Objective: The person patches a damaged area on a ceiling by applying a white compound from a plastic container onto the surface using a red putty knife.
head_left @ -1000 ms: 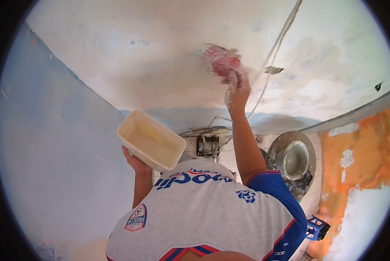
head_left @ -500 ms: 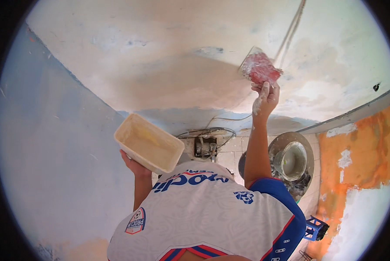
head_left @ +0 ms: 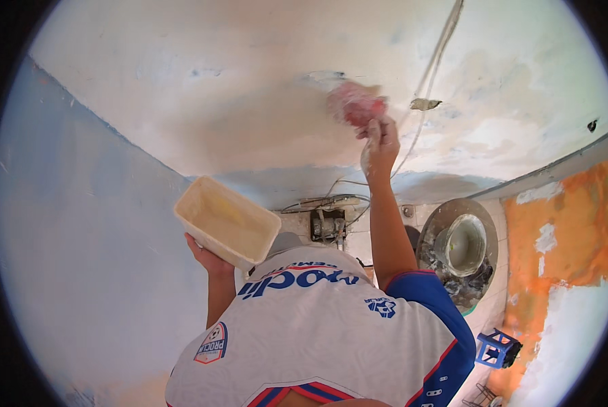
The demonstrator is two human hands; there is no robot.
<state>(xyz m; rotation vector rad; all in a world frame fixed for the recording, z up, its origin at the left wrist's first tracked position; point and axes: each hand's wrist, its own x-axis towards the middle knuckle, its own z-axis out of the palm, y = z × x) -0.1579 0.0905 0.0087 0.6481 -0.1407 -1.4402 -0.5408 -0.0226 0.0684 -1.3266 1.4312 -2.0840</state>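
My right hand (head_left: 380, 152), raised at the end of a stretched arm, grips a red, putty-smeared spreader (head_left: 356, 106) between thumb and fingers. The spreader is blurred by motion and is over the patchy whitish wall (head_left: 250, 129); whether it touches the surface I cannot tell. At the left, my left hand (head_left: 212, 259) supports a cream rectangular plastic tub (head_left: 253, 253) from its side and underneath. The tub is tilted, and pale yellowish residue shows inside. Most of the left fingers are hidden behind it.
A bluish wall (head_left: 80, 203) meets the whitish one on the left. A cable (head_left: 441, 47) hangs beside a hole (head_left: 426, 104). Below right are a bucket (head_left: 463, 244) on a round grey tray (head_left: 431, 230), a blue stool (head_left: 497, 349) and an orange wall (head_left: 555, 224). A pump-like machine (head_left: 327, 225) sits low.
My right hand has swept left across the wall with the spreader, uncovering the hole beside the cable. The tub in my left hand has shifted slightly left.
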